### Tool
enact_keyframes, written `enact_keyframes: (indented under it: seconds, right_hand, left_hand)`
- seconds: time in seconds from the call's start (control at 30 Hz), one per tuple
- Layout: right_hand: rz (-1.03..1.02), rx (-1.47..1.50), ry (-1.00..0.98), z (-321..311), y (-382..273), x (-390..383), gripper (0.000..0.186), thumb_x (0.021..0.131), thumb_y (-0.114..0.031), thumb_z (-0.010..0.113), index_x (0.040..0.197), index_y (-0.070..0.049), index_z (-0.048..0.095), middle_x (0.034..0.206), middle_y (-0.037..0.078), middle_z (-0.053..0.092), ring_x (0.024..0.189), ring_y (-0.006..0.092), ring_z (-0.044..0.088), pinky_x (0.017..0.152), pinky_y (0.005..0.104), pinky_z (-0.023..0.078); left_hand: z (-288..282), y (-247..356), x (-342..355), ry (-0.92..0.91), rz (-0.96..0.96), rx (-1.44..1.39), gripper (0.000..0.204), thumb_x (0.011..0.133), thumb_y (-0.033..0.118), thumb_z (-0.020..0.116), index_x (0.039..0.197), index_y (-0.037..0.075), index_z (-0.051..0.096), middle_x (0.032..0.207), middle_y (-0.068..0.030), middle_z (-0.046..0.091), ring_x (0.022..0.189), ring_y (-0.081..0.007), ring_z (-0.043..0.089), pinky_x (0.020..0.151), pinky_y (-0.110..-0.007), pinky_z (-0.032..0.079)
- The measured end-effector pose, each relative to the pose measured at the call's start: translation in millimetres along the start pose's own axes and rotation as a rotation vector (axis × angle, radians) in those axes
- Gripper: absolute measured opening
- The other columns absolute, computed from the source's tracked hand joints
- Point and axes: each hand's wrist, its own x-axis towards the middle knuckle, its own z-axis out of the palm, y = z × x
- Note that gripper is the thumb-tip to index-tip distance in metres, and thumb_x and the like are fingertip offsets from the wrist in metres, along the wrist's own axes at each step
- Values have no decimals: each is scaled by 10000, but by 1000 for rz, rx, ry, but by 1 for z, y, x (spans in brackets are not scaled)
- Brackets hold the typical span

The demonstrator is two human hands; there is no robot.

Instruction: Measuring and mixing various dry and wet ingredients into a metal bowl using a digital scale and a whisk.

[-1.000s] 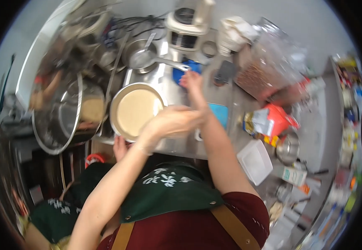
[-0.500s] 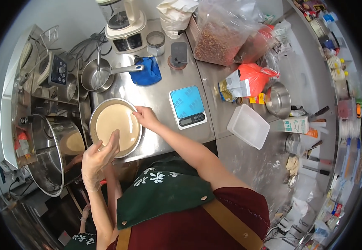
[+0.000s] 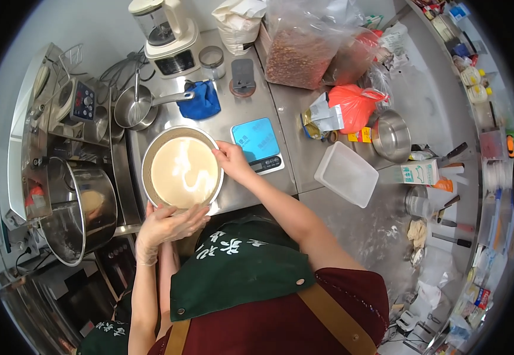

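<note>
A round, light-rimmed metal pan [image 3: 152,149] stands at the counter's near left, filled with smooth, pale beige liquid [image 3: 183,168]. My right hand [image 3: 231,158] grips its right rim, thumb on top and the fingers partly hidden. Along the near rim is my left hand [image 3: 174,223] in a thin clear glove, its fingers stretched out and close together, pointing right. Whether it bears any of the pan's weight I cannot tell. Just right of my right hand sits a kitchen scale [image 3: 255,139] with a blue top.
Behind the pan are a saucepan [image 3: 128,109] holding a whisk, a blue cloth [image 3: 200,100] and a blender [image 3: 171,50]. A deep steel pot [image 3: 104,195] stands left. A white plastic tub [image 3: 347,174] and a steel bowl [image 3: 391,136] lie right. Another person's green apron [image 3: 106,337] shows lower left.
The pan has shifted right, toward the scale, with my right hand still on its rim. My left hand has come down from above the liquid to the near rim. The whole view has shifted slightly.
</note>
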Motion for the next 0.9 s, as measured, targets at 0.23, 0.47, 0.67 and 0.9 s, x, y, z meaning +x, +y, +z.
enact_keyframes:
  seconds: [0.23,0.47,0.67,0.9]
  right_hand:
    - [15,13,110,-50,6,-17,183,799,-110,528,944,-5,570,650,131,592,547,136,542,527,275,425]
    - [28,146,173,-91,-1,-23,187,830,-64,483,980,13,564,737,55,621,610,73,530,551,227,428]
    - [18,94,234,-120,-4,-22,194,815,-55,492,976,24,563,659,56,598,596,54,513,545,216,418]
    - [40,110,195,-121,-5,-18,215,823,-46,495,1017,20,559,686,46,607,607,50,525,555,205,424]
  left_hand:
    - [40,12,-6,-119,-7,1300,365,902,159,336,1205,-42,358,1227,-101,397,1117,-179,378,928,-206,341]
    - [1,-46,64,413,443,937,375,848,90,455,1202,-13,385,1006,-35,510,829,-82,504,646,-174,428]
    - [21,-60,93,487,598,859,357,842,96,482,1181,-2,431,716,14,544,511,-30,489,392,-144,374]
    - [35,-60,93,543,622,841,308,817,51,467,1118,-16,469,604,25,448,451,-36,427,375,-169,364]
